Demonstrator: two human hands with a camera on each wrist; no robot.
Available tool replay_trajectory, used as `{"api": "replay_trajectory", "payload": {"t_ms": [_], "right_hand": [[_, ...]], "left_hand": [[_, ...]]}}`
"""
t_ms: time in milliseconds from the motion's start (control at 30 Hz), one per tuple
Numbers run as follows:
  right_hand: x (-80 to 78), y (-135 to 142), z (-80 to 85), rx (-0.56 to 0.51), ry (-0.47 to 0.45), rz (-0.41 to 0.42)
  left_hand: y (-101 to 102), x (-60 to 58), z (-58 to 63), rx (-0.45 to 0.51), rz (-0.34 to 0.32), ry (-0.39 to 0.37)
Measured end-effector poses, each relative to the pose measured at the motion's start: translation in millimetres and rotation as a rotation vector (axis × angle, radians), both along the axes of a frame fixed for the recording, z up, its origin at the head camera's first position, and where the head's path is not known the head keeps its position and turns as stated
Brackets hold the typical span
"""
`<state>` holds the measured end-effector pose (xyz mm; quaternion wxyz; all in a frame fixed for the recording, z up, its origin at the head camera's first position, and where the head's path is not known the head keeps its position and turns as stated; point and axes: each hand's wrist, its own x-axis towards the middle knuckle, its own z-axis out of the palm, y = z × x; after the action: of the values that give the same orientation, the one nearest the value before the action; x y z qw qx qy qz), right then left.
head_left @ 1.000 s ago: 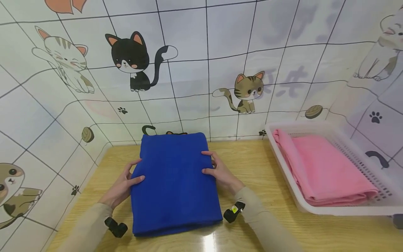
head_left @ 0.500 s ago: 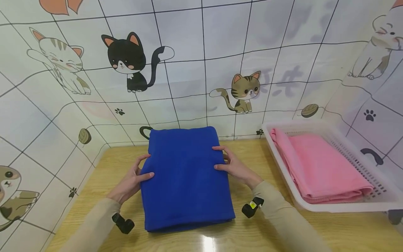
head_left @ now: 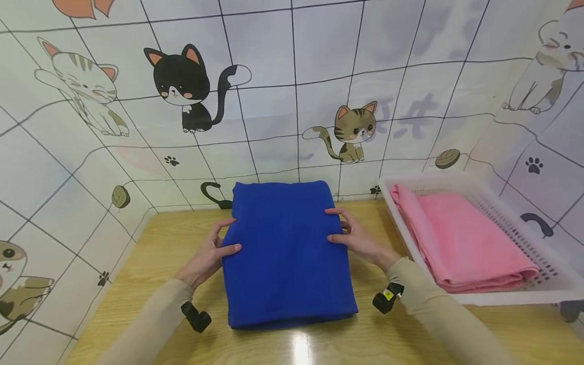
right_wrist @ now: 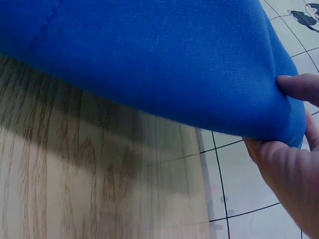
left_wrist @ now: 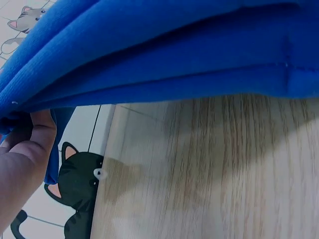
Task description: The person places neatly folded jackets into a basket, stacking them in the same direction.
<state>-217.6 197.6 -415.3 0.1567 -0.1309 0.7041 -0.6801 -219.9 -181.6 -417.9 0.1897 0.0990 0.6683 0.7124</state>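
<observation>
Between both hands is a folded blue cloth (head_left: 287,253), a thick rectangle of several layers. My left hand (head_left: 207,258) grips its left edge, thumb on top and other fingers partly hidden under it. On the opposite edge my right hand (head_left: 360,241) holds it the same way, thumb and a finger showing on the upper face. In the left wrist view the layered side of the blue cloth (left_wrist: 174,55) hangs above the wooden table, with a gap beneath. The right wrist view shows the blue cloth (right_wrist: 149,64) likewise raised, its corner pinched by the right hand (right_wrist: 289,164).
To the right stands a white plastic basket (head_left: 410,238) with slotted sides, holding a folded pink cloth (head_left: 470,243). The wooden table (head_left: 173,228) meets a wall (head_left: 274,111) covered in cat pictures at the back. Black wrist cameras (head_left: 197,317) sit on both forearms.
Both hands have carried the blue cloth to the right and slightly away, closer to the basket. Their grip on its edges looks the same. The pink cloth stays in the basket.
</observation>
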Motion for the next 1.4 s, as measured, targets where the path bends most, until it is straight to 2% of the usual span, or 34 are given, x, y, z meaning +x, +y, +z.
{"api": "replay_trajectory", "payload": {"t_ms": [367,600,767,1400], "right_hand": [[0.9,-0.3,11.0,-0.008,-0.032,-0.080],[1.8,-0.6,26.8,0.034,0.055,-0.099],[1.5,6.7,35.4,0.059,0.075,-0.096],[10.5,36.3,64.5,0.321,0.208,-0.048]], "left_hand": [[9.2,-6.3,3.9,-0.003,0.011,0.003],[13.1,-10.3,12.6,0.005,0.004,0.021],[18.8,-11.6,16.6,0.021,-0.003,0.031],[42.8,-9.6,22.2,0.056,-0.044,0.021]]}}
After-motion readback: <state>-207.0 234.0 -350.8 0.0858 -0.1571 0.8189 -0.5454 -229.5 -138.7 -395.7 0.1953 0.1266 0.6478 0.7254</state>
